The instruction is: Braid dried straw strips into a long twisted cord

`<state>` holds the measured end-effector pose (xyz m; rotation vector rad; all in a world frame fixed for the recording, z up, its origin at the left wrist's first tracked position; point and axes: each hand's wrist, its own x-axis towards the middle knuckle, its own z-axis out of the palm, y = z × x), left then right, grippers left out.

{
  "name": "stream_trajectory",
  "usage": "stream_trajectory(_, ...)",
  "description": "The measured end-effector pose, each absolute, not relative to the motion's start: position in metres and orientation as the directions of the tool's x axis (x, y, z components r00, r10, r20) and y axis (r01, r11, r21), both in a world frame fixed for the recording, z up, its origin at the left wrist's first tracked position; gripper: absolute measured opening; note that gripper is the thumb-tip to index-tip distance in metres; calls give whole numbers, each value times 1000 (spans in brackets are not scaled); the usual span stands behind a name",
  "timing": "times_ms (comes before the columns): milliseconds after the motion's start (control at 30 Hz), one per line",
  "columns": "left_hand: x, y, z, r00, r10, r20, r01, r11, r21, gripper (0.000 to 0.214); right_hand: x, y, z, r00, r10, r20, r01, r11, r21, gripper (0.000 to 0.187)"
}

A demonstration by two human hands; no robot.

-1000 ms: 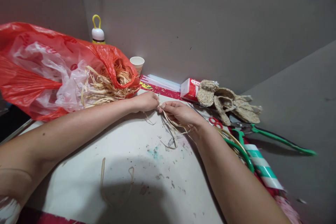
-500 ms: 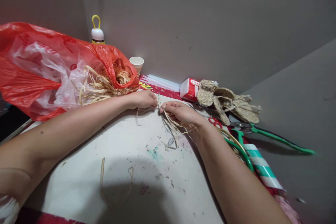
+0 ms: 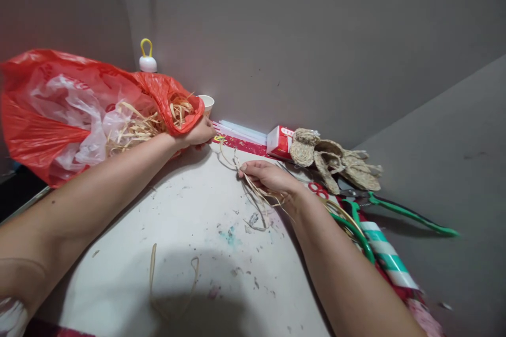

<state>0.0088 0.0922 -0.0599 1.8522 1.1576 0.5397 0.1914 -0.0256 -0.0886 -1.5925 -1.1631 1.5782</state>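
right hand (image 3: 269, 176) closed around a bunch of straw strands (image 3: 259, 195), knuckles up, resting low on the counter (image 3: 177, 221) near its middle. strand tails hang loose below the wrist and curl on the surface. left hand (image 3: 195, 134) is out at the mouth of the red bag (image 3: 39, 116), fingers curled shut. i can't tell if it pinches straw or the bag's rim. one thin strand loops across the counter between the two hands.

more raw straw (image 3: 134, 126) spills out of the bag. paper cup (image 3: 206, 102) sits just behind the left hand, bottle with a yellow loop (image 3: 147, 60) behind the bag.

progress, my read: the bunch in hand looks unworked, no plait or coil visible. finished woven pieces (image 3: 336, 160) are piled by the wall to the right, beside a red-white box (image 3: 279, 141). so some output exists, and plenty of raw stock is left.

green-handled cutters (image 3: 407, 214) and red scissors (image 3: 318, 188) lie right of the right wrist, untouched. two stray strands (image 3: 174, 284) lie near me.
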Motion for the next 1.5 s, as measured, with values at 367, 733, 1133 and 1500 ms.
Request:
stream_trajectory(367, 13, 93, -41, 389, 916, -94, -214, 189, 958, 7, 197, -22, -97, -127, 893, -432, 208, -402, -892, 19)
stream_trajectory(733, 37, 23, -50, 782, 623, -14, 211, -244, 946, 23, 198, -21, -99, -146, 899, -412, 199, -381, -903, 22)
stream_trajectory(1133, 36, 55, -87, 554, 830, -59, 448, -238, 862, 45, 190, -25, -87, -94, 870, -485, 199, -461, -865, 17)
stream_trajectory(1500, 35, 60, -62, 141, 934, 327, 21, -333, 943, 25, 195, -22, -93, -113, 879, -463, 198, -437, -877, 17)
